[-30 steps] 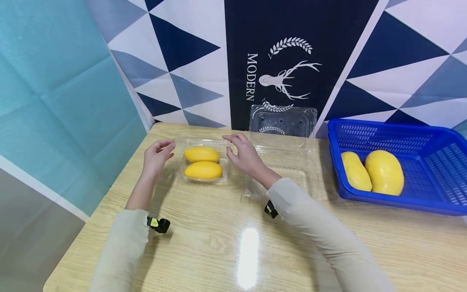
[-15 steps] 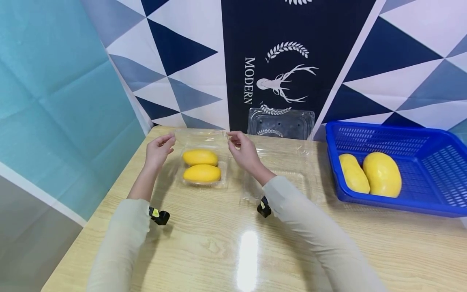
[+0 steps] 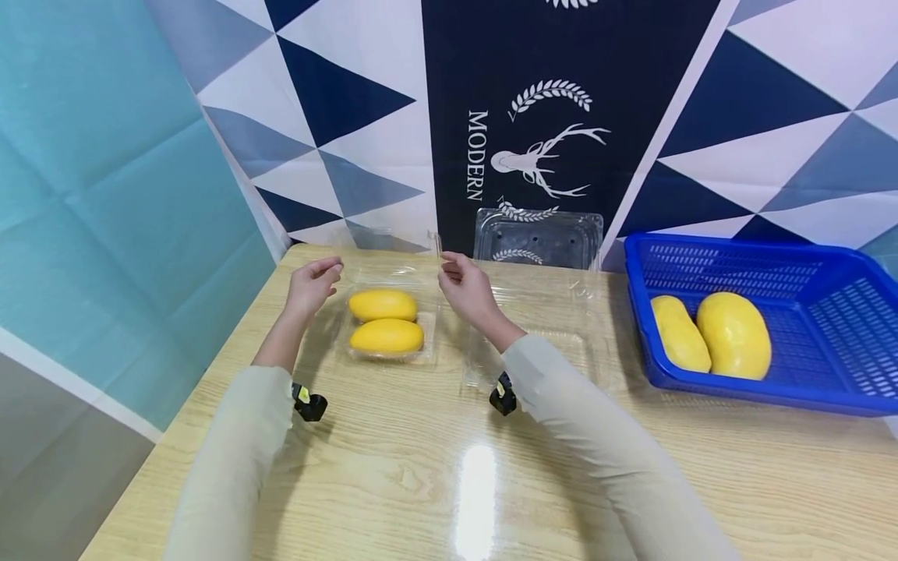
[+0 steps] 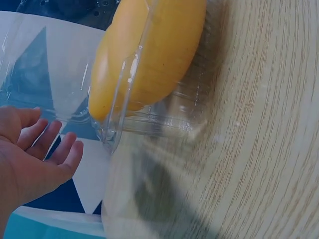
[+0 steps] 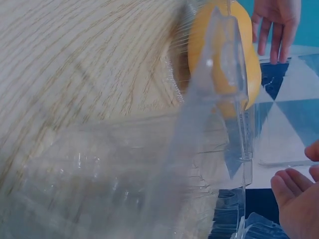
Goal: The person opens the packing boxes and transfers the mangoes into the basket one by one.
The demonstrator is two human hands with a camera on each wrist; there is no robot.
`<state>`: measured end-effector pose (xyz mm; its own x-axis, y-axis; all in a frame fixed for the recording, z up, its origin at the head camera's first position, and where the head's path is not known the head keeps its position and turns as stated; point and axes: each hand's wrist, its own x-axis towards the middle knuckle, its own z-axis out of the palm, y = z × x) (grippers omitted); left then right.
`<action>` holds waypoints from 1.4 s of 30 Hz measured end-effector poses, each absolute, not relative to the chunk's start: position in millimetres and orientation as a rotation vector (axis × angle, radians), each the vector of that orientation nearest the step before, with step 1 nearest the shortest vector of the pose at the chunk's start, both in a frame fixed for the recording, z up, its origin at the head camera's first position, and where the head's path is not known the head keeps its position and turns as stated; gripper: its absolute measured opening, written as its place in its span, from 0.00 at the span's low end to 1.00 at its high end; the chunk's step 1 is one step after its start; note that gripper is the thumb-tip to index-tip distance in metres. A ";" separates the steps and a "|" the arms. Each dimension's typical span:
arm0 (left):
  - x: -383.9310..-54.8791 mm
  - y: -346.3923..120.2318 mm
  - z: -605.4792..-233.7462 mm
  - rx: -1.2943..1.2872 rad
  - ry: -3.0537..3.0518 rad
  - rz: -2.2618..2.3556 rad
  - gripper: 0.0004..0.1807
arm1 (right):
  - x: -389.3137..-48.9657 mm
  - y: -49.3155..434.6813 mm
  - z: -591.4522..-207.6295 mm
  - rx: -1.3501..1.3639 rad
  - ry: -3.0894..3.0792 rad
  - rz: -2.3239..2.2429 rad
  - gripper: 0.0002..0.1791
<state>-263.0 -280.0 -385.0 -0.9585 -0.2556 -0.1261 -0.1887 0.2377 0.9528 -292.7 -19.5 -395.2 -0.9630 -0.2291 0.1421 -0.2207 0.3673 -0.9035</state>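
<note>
Hands flank a clear box (image 3: 389,331) with two mangoes (image 3: 384,321) at frame centre: left hand (image 3: 313,284) relaxed, empty; right hand (image 3: 464,287) pinches its raised lid (image 3: 393,241). Backdrop (image 3: 561,93) reads "MODERN".

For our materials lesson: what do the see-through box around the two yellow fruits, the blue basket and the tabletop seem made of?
Clear hinged box: thin glossy plastic, see-through with glints. Blue perforated basket: moulded plastic, probably. Pale tabletop: wood-grain surface, likely laminate, glossy reflection.

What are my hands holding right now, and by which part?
The right hand seems to pinch the lid by its right corner; the left hand is open, holding nothing.
</note>
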 end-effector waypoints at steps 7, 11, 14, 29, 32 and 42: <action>-270.7 -278.5 -387.7 0.362 -2.541 -1.856 0.26 | -294.3 -20.1 -395.3 -0.419 2.557 -1.594 0.33; -275.0 -277.8 -394.4 0.355 -2.593 -1.824 0.27 | -299.2 -20.8 -397.9 -0.390 2.547 -1.476 0.36; -276.8 -276.3 -400.2 0.336 -2.609 -1.830 0.29 | -303.2 -21.6 -400.2 -0.356 2.531 -1.451 0.37; -277.1 -272.7 -408.8 0.380 -2.640 -1.817 0.28 | -304.9 -24.7 -403.3 -0.339 2.551 -1.325 0.35; -277.5 -271.3 -409.7 0.393 -2.668 -1.809 0.28 | -304.2 -25.0 -403.9 -0.338 2.541 -1.303 0.35; -276.4 -272.1 -414.2 0.405 -2.690 -1.819 0.28 | -304.9 -23.8 -406.7 -0.331 2.530 -1.276 0.34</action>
<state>-276.4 -272.1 -414.2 -0.9609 -0.1302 -0.2445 -0.2754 0.3540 0.8938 -304.9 -23.8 -406.7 -0.9323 -0.3286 -0.1508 -0.0740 0.5817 -0.8101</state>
